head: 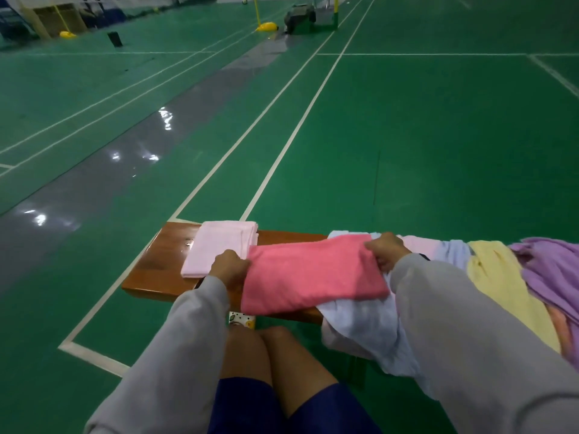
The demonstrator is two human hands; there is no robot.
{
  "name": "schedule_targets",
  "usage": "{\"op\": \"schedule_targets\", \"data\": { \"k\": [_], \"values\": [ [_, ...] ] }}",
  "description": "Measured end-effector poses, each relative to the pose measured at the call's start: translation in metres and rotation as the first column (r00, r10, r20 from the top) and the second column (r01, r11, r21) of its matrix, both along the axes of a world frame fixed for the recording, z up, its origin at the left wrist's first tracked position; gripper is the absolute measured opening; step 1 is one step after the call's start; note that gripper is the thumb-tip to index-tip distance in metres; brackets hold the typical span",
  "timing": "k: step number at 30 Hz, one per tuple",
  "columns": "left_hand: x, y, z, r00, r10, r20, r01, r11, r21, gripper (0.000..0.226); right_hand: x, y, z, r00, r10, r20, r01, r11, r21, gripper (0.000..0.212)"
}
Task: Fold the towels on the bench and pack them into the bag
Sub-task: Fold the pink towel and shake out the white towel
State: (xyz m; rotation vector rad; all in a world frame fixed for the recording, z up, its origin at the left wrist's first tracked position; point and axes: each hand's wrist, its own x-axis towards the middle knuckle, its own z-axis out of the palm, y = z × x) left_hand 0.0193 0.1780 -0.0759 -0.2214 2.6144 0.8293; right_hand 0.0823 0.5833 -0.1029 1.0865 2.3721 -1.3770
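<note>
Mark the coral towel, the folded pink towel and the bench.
coral towel (313, 277), head view, middle of its top face.
folded pink towel (216, 245), head view, centre of its top.
bench (163, 261), head view, bare wood at its left end.

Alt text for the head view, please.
Left hand and right hand grip opposite ends of a folded coral towel over a wooden bench. A folded pale pink towel lies at its left, a heap of unfolded towels at its right; green court floor beyond.
</note>
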Motion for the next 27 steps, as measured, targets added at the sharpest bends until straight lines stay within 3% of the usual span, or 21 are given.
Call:
{"op": "schedule_targets", "data": {
  "k": [4, 8, 11, 13, 16, 18, 23, 25, 27],
  "values": [
    [-0.002, 0.003, -0.013, 0.993, 0.006, 0.117, 0.001, 0.998, -0.059, 0.045, 0.004, -0.015, 0.006, 0.999, 0.038, -0.007, -0.038, 0.998, -0.052, 0.049],
    [0.013, 0.019, -0.005, 0.939, 0.107, 0.328, -0.163, 0.976, 0.146, 0.067, 0.034, -0.048, 0.044, 0.995, -0.094, 0.02, 0.096, 0.947, -0.308, 0.025],
    [0.026, 0.027, -0.005, 0.899, 0.114, 0.423, -0.224, 0.949, 0.22, 0.083, 0.048, -0.053, 0.053, 0.984, -0.164, 0.069, 0.177, 0.871, -0.459, 0.051],
    [0.028, 0.03, -0.004, 0.93, 0.087, 0.357, -0.168, 0.965, 0.201, 0.078, 0.046, -0.05, 0.052, 0.996, -0.08, 0.047, 0.092, 0.921, -0.379, 0.067],
    [0.028, 0.031, 0.005, 0.941, 0.094, 0.324, -0.184, 0.948, 0.26, 0.064, 0.038, -0.049, 0.057, 1.0, -0.009, -0.008, 0.006, 0.954, -0.298, 0.072],
    [0.029, 0.03, 0.011, 0.954, 0.084, 0.287, -0.146, 0.968, 0.204, 0.058, 0.03, -0.052, 0.06, 0.998, 0.069, -0.014, -0.07, 0.972, -0.225, 0.079],
    [0.041, 0.021, 0.018, 0.948, 0.092, 0.303, -0.15, 0.973, 0.174, 0.057, -0.001, -0.095, 0.09, 0.985, 0.152, -0.086, -0.158, 0.985, -0.063, 0.029],
    [0.046, 0.017, 0.018, 0.931, 0.122, 0.344, -0.219, 0.941, 0.259, 0.057, -0.014, -0.126, 0.1, 0.973, 0.213, -0.092, -0.215, 0.976, -0.012, 0.035],
    [0.05, 0.011, 0.017, 0.91, 0.154, 0.386, -0.301, 0.884, 0.356, 0.058, -0.023, -0.162, 0.109, 0.957, 0.277, -0.083, -0.276, 0.961, 0.027, 0.053]
  ]
}}
